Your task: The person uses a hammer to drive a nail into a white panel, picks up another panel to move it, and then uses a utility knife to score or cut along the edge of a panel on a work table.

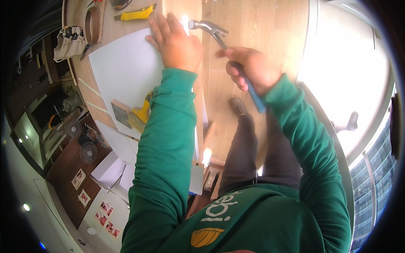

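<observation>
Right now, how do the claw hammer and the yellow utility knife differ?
The claw hammer is gripped in the right hand, while the yellow utility knife lies on the wooden worktop. The hammer has a shiny metal head set across its blue-gripped handle; the knife has a slim, mostly yellow body with no crosswise head. Both are hand tools.

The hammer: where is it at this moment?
In the head view's upper half, right of centre, the hammer is in the right hand, beside the left hand.
</observation>
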Tool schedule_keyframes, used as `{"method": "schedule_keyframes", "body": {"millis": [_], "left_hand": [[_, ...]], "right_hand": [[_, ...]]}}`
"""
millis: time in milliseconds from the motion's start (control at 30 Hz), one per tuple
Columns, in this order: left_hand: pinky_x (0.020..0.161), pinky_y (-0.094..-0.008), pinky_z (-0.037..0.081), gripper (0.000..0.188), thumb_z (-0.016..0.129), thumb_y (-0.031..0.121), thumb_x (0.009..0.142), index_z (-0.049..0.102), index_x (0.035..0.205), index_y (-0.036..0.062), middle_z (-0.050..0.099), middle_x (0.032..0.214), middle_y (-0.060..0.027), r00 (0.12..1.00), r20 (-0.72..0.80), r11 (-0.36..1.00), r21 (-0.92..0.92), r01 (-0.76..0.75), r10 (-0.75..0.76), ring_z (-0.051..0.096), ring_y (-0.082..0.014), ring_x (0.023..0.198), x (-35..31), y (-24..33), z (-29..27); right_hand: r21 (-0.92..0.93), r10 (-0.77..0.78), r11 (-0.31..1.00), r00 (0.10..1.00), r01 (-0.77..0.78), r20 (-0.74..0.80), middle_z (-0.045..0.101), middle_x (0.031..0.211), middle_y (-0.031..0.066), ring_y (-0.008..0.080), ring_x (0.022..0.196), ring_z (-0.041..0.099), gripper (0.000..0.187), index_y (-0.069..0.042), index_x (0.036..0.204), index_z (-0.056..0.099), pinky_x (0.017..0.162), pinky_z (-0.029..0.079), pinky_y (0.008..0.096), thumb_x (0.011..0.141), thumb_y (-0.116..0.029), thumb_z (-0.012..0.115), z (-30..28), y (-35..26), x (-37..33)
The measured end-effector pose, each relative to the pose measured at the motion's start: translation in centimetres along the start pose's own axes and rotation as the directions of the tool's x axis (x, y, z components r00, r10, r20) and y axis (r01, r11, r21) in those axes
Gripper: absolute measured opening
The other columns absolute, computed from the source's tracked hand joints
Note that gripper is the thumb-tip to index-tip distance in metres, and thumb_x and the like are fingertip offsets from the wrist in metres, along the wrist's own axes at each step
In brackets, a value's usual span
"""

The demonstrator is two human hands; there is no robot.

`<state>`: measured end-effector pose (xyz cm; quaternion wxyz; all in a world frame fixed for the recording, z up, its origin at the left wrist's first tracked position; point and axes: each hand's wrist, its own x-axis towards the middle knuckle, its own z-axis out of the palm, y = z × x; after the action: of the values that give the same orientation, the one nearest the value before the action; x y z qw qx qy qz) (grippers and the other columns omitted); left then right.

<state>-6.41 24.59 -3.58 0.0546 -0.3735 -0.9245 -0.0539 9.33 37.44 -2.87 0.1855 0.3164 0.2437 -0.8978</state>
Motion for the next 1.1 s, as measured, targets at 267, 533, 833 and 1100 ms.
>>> {"method": "schedule_keyframes", "body": {"millis": [267,533,833,1100], "left_hand": [[0.107,-0.0728,0.019,0.071,0.065,0.012,0.073,0.041,0.138,-0.0038,0.036,0.148,-0.0262,0.999,-0.012,0.998,-0.036,-0.046,0.046,0.021,-0.0497,0.143,-0.1,-0.6,0.0],[0.117,-0.0589,0.012,0.083,0.063,0.018,0.079,0.024,0.151,0.0012,0.021,0.158,-0.0229,0.995,0.030,0.969,-0.232,-0.087,0.096,0.017,-0.0422,0.147,-1.9,-0.8,-1.9],[0.119,-0.0556,0.010,0.078,0.058,0.011,0.084,0.021,0.152,-0.0026,0.019,0.159,-0.0234,0.959,0.277,0.995,-0.097,-0.024,0.050,0.016,-0.0395,0.148,-16.1,-1.3,-6.0],[0.118,-0.0567,0.013,0.071,0.057,0.030,0.091,0.032,0.147,-0.0051,0.030,0.154,-0.0247,0.938,0.345,0.990,-0.138,0.039,0.011,0.026,-0.0394,0.145,-30.5,-4.7,-8.0]], "right_hand": [[-0.055,0.008,0.998,0.990,-0.015,-0.138,0.046,0.065,0.0015,0.0105,0.045,0.041,0.037,0.005,0.122,0.051,0.042,0.037,0.0257,0.101,-0.023,0.038,-0.8,3.5,-1.2],[-0.039,0.200,0.978,0.977,-0.203,-0.081,0.049,0.068,0.0055,0.0147,0.046,0.047,0.033,0.005,0.120,0.052,0.039,0.039,0.0287,0.100,-0.020,0.044,-1.6,11.2,-4.1],[-0.110,0.193,0.965,0.928,-0.238,-0.317,0.051,0.068,0.0054,0.0149,0.046,0.046,0.027,0.001,0.113,0.056,0.040,0.039,0.0290,0.099,-0.019,0.045,-3.4,12.5,-5.6],[-0.144,0.179,0.948,0.851,-0.282,-0.494,0.050,0.068,0.0044,0.0152,0.052,0.046,0.029,-0.003,0.115,0.055,0.046,0.040,0.0306,0.102,-0.027,0.046,-6.9,15.7,-5.0]]}}
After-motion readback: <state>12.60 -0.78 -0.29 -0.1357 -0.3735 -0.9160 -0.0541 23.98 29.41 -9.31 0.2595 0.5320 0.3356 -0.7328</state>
